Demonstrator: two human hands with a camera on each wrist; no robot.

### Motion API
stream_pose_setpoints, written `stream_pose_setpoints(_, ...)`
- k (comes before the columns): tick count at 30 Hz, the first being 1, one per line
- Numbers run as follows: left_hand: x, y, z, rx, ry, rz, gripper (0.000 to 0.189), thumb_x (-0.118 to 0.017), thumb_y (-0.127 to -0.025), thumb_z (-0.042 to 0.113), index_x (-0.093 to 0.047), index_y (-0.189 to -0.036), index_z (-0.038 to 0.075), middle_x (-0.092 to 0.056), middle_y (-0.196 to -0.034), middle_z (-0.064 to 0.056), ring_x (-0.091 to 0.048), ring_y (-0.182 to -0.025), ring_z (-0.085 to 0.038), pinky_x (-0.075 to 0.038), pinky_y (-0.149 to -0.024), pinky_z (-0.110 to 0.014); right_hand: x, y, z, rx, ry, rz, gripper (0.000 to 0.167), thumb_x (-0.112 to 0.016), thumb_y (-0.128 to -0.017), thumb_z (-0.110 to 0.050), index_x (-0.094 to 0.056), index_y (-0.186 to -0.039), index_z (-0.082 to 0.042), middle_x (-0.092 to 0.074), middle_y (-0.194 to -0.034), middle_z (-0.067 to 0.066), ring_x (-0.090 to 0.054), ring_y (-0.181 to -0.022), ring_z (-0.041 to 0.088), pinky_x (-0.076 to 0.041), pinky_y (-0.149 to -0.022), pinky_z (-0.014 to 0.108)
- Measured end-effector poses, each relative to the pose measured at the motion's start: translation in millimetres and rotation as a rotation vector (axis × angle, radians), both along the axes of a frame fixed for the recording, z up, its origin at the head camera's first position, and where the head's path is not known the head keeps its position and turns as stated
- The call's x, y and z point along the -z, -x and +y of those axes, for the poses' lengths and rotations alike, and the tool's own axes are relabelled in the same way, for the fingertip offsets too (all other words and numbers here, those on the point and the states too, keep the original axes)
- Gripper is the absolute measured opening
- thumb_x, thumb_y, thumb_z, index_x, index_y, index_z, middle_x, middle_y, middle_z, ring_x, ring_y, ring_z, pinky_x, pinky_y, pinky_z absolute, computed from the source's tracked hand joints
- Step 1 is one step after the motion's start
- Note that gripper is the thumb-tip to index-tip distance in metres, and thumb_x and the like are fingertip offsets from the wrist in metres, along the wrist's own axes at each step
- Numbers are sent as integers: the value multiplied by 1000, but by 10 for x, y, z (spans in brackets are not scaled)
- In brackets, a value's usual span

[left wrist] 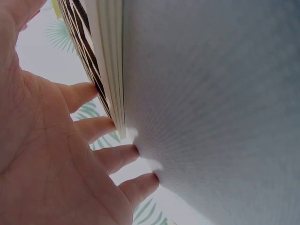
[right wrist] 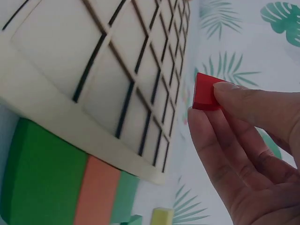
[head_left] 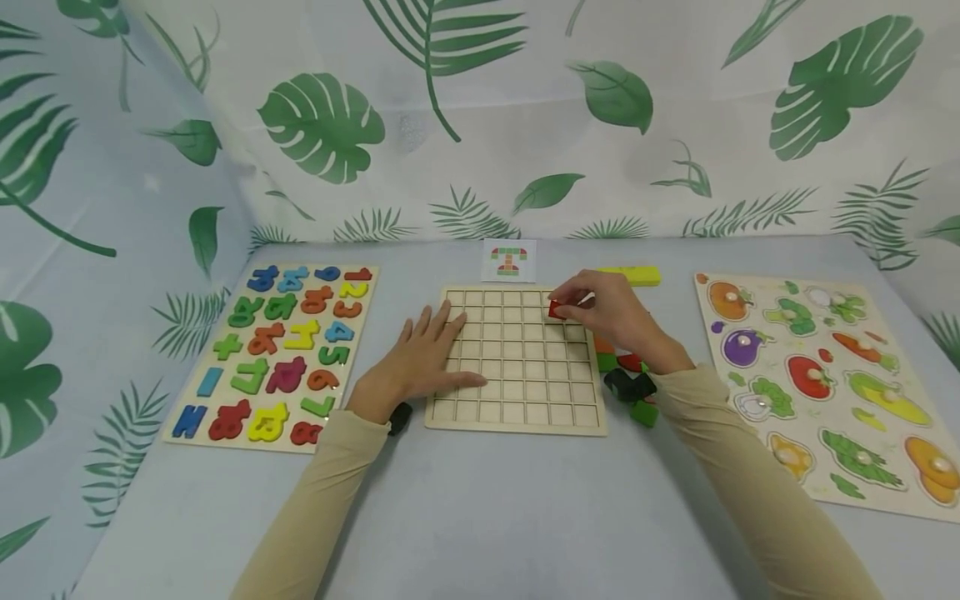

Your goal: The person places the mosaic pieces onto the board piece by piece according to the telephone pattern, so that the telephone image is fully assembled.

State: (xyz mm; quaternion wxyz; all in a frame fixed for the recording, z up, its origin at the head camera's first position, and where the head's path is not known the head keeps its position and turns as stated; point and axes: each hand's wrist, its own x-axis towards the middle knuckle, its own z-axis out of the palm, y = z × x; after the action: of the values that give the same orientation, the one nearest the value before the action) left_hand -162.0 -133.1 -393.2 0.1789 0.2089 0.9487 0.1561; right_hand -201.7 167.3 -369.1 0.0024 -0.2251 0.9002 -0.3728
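A wooden grid board (head_left: 517, 358) lies in the middle of the table. My left hand (head_left: 416, 358) rests flat along its left side, fingers spread, with the thumb on the grid. In the left wrist view, two fingertips of the left hand (left wrist: 61, 140) touch the board's edge (left wrist: 112, 70) and two more press on the table beyond it. Between thumb and fingers, my right hand (head_left: 611, 308) pinches a small red block (head_left: 556, 309) over the board's far right corner. The right wrist view shows this red block (right wrist: 205, 91) raised off the board.
Green, orange and red blocks (head_left: 643, 413) lie right of the board, beside black objects (head_left: 628, 385). Behind are a pattern card (head_left: 508, 261) and yellow blocks (head_left: 637, 276). A number puzzle (head_left: 217, 383) lies at left, a vegetable puzzle (head_left: 780, 350) at right.
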Motion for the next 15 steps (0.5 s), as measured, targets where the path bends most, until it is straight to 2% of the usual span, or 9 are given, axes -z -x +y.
stream_pose_setpoints(7,11,4,3,-2,4,-2,106,-63,-96,66,-12,-169,10,4,-174,-18,6,-159,-42,-1,-126,-62,97,53,-18,41,-22,-29,13,-76,-93,3,-77,-106,8,-75,-103,22,-71,-94,36,-60,-85,51)
stream_pose_setpoints(15,19,9,8,1,11,3,106,-63,-96,66,-11,-169,9,4,-174,-18,5,-159,-43,-2,-126,-62,168,98,-39,39,-14,-43,15,-75,-93,4,-77,-107,9,-74,-104,23,-70,-95,37,-59,-87,52)
